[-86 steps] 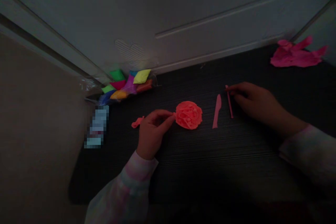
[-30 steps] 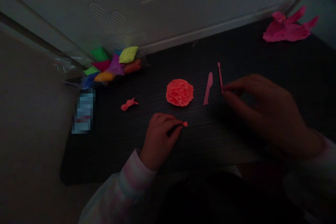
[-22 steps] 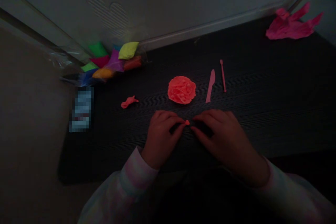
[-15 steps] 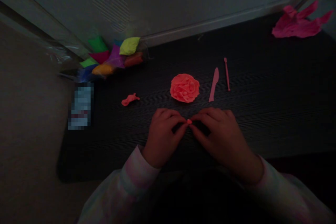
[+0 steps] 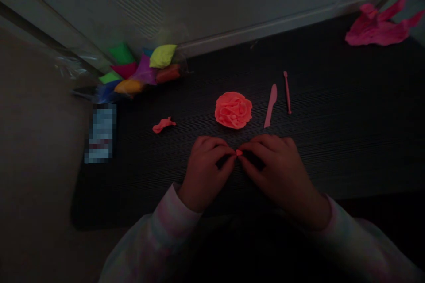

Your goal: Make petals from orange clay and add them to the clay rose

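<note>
At six o'clock from the round, ruffled coral-pink rosette of what looks like soft clay (image 5: pixel 233 110), a tiny coral-pink lump of similar-looking clay (image 5: pixel 239 153) is pinched between both hands. It's gripped on its nine o'clock side by the thumb and index finger of the left hand (image 5: pixel 207 170), and from three o'clock by the fingers of the right hand (image 5: pixel 282 172). Whether it's also resting on the black wood-grain counter (image 5: pixel 348 141) can't be told, tbh.

For the pinching itself, light pressure is probably best, since something that small would likely be squashed flat pretty fast. One side should be used as the anchor and the shaping done with the other, with the lump turned a bit between presses. Skin might be stuck to, so release is best done slowly, one hand first.

Also, the rosette is sat close by at twelve o'clock, so knuckle bumps should be watched for. The flat pink knife-shaped tool (image 5: pixel 271 106) and the thin pink knob-ended stick (image 5: pixel 287 93) can be left at one o'clock for now.
</note>
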A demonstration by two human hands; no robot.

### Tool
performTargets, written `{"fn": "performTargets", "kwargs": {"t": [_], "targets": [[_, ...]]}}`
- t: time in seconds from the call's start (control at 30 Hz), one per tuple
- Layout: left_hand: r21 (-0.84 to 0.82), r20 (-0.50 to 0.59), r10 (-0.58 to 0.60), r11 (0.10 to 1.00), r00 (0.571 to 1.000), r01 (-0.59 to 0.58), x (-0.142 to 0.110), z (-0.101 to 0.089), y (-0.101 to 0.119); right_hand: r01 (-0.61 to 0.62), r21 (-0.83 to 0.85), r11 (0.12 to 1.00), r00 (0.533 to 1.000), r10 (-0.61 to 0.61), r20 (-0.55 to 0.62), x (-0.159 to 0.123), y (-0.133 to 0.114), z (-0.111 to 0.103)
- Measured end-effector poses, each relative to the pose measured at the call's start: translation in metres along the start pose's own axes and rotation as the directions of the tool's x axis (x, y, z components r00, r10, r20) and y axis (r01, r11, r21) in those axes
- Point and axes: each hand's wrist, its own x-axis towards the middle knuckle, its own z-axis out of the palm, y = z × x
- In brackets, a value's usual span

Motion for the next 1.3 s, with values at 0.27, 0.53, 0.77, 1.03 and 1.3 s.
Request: {"fn": "performTargets", "kwargs": {"t": [0.27, 0.53, 0.77, 1.03, 1.3], "targets": [[0.010, 0.003, 0.006, 1.000, 1.000, -0.006, -0.0016, 0.0000, 0.0005, 0.000, -0.030, 1.000, 1.000, 0.000, -0.003, -0.0003, -0.0024, 0.0000], [0.013, -0.004, -0.002, 1.000, 1.000, 0.002, -0.0012, 0.0009, 0.0004, -0.006, 0.028, 1.000, 1.000, 0.005, 0.021, -0.0005, 0.0008, -0.0004], [0.016, -0.004, -0.004, 1.000, 1.000, 0.004, -0.0008, 0.0007, 0.0017, -0.042, 0.076, 0.996, 0.999, 0.039, 0.036, -0.0021, 0.0007, -0.0020], [0.013, -0.008, -0.015, 1.000, 1.000, 0.016, -0.0011, 0.0004, 0.0029, -0.064, 0.111, 0.992, 0.997, 0.061, 0.037, -0.0015, 0.0006, -0.0044], [0.007, 0.001, -0.025, 1.000, 1.000, 0.025, 0.0001, 0.0021, 0.0020, -0.029, 0.044, 0.999, 0.999, 0.027, 0.030, -0.0009, 0.0012, -0.0017]]}}
